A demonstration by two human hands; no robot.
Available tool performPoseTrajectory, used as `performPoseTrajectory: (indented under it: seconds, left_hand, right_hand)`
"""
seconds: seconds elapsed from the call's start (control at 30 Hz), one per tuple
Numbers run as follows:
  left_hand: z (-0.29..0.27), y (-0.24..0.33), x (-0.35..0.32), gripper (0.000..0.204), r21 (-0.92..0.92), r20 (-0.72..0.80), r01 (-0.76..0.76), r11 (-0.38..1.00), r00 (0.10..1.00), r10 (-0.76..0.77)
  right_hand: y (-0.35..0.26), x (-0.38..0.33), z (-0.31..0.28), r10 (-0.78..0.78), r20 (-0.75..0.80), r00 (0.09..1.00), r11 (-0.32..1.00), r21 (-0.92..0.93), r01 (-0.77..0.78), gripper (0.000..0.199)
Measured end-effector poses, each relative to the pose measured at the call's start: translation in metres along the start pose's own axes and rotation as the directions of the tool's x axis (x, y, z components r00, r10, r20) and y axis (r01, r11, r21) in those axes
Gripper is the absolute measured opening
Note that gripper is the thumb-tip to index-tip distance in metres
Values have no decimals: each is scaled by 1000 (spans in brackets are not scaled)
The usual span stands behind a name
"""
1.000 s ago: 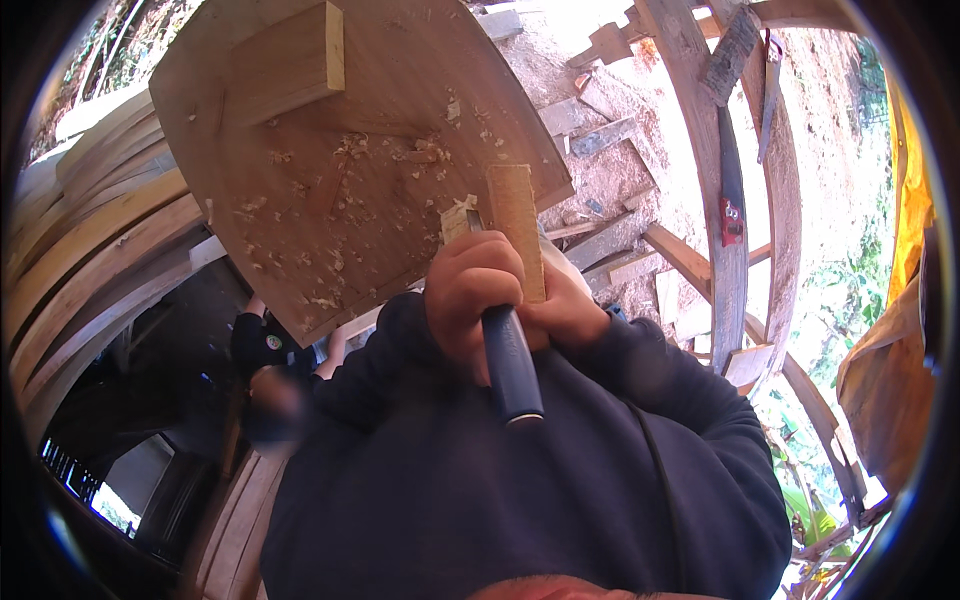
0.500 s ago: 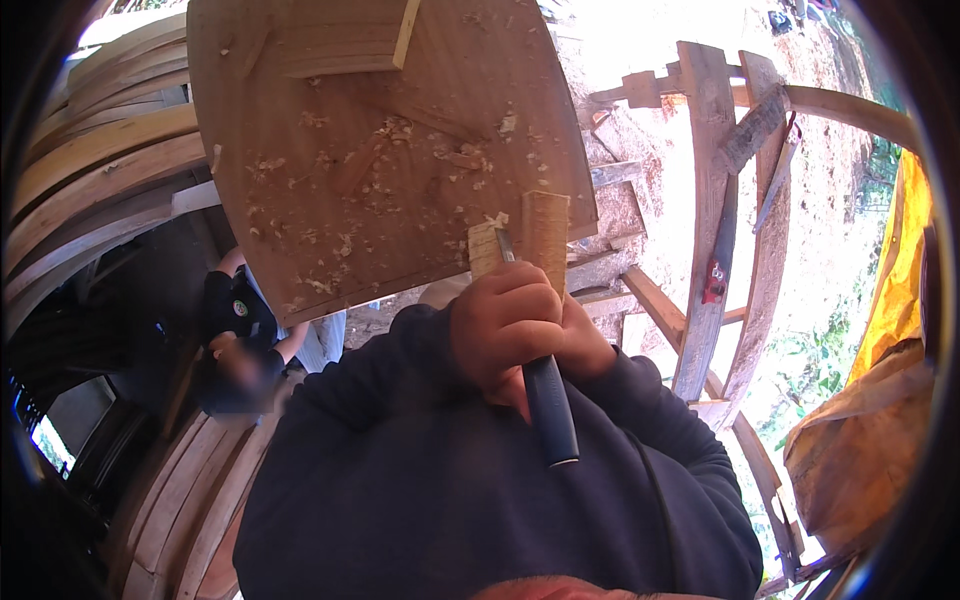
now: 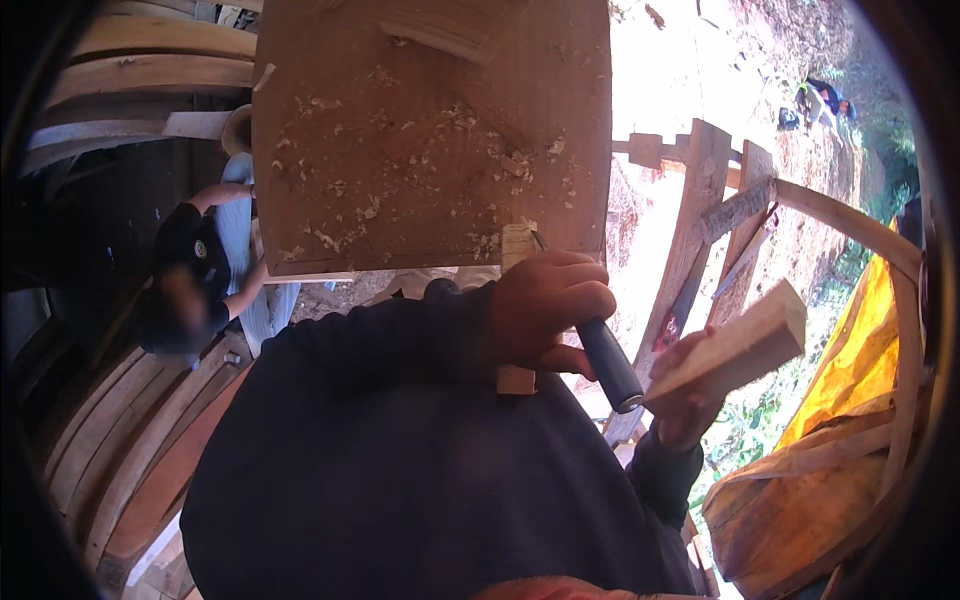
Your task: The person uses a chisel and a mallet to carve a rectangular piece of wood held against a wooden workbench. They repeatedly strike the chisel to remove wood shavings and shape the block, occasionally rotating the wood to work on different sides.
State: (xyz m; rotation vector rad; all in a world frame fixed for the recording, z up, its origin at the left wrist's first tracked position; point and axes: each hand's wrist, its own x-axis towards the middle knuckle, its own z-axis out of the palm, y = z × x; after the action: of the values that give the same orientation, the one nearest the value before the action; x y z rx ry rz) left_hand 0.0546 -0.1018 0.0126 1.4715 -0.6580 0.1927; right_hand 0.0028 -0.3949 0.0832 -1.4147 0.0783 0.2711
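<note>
Fingers of the left hand wrap a dark-handled chisel, a wooden strip beneath them; right-hand fingers grip a wood block beside the handle's end. Striking appears in hand; a blow calls for a steady handle.

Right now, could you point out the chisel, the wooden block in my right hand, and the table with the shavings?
Chisel point(image 3: 609, 364): head view, on its dark handle.
Wooden block point(image 3: 735, 347): head view, on a long side.
Table point(image 3: 555, 80): head view, on its bare top, toward the right edge.
</note>
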Motion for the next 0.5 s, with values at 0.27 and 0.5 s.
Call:
performPoseTrajectory:
  seconds: [0.27,0.5]
  left_hand:
    - [5,-1,-5,60,77,-12,-2,997,1000,3]
    - [3,-4,-3,61,48,-26,-57,997,998,58]
  right_hand:
    - [-53,-5,3,-423,149,894,817,-363,448,96]
    - [-41,-7,4,-396,85,914,831,-391,396,96]
